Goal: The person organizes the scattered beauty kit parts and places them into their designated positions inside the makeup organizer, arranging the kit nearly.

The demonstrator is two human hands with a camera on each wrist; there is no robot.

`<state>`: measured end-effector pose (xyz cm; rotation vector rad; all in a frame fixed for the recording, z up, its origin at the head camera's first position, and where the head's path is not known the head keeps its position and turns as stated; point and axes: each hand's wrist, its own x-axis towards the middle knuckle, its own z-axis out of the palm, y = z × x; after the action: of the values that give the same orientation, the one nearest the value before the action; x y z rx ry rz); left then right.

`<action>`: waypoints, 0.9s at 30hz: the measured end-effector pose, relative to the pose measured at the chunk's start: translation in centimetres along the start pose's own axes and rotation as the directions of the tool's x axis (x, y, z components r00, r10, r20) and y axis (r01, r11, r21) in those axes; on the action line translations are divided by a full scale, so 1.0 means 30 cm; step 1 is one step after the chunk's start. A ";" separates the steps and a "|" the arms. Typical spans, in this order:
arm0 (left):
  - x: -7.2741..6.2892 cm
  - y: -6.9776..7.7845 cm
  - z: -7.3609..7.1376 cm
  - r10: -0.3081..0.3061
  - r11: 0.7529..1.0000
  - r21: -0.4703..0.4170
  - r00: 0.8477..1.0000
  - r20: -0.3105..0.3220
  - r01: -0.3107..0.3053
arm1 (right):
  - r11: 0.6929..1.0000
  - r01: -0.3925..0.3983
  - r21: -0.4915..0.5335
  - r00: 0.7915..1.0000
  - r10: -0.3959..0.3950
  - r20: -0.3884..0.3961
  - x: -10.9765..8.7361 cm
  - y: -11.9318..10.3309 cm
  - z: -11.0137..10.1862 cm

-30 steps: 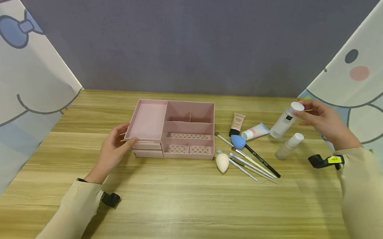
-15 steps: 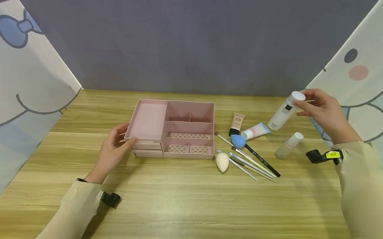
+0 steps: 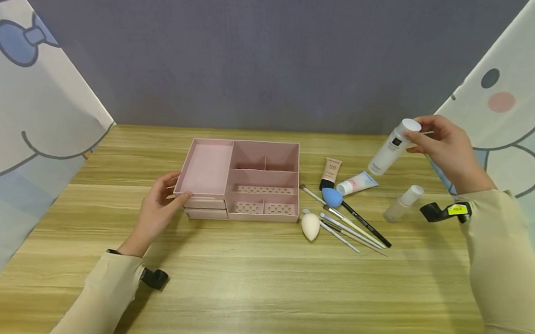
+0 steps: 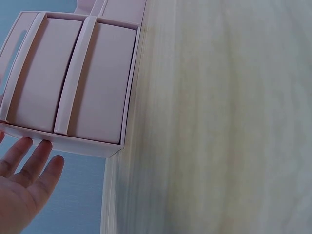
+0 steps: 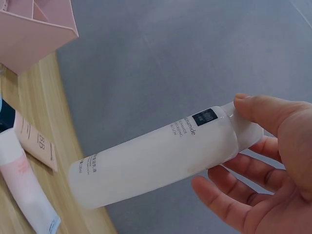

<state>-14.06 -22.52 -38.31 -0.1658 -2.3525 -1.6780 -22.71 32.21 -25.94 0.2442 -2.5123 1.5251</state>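
Note:
A pink cosmetics organizer (image 3: 206,168) with two drawers and open compartments stands left of centre on the table. My left hand (image 3: 160,204) rests at its front left corner, thumb on the top edge. In the left wrist view, the fingers (image 4: 35,165) are fairly straight, their tips against the side wall. At the back right, my right hand (image 3: 449,150) pinches the white cap of a frosted lotion bottle (image 3: 388,154), thumb on one side and fingers on the other. The bottle leans, base toward the organizer, raised off the table. A smaller bottle (image 3: 403,204) with a white cap stands in front of it.
Between organizer and bottles lie a BB cream tube (image 3: 331,173), a white and blue tube (image 3: 358,183), a blue makeup sponge (image 3: 332,197), a cream sponge (image 3: 310,226) and several brushes (image 3: 354,229). A grey wall (image 3: 266,57) borders the table's back.
My right hand has lifted the lotion bottle off the table and carried it slightly left and toward the back. My left hand and the organizer have stayed put.

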 end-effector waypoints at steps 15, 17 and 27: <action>0.003 -0.005 -0.002 -0.008 1.000 0.002 1.000 0.000 0.008 | 0.996 0.073 0.048 0.997 -0.074 0.002 0.053 -0.061 0.078; 0.002 -0.004 -0.003 -0.010 1.000 0.002 1.000 0.001 0.010 | 0.996 0.082 0.047 0.997 -0.082 0.006 0.061 -0.070 0.089; 0.003 -0.006 -0.003 0.000 1.000 -0.004 1.000 0.000 0.000 | 0.995 0.069 0.074 0.996 -0.072 0.044 0.091 -0.135 0.122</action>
<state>-14.16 -22.65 -38.42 -0.1660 -2.3489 -1.6830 -24.67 26.99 -23.44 0.3788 -2.4578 1.6026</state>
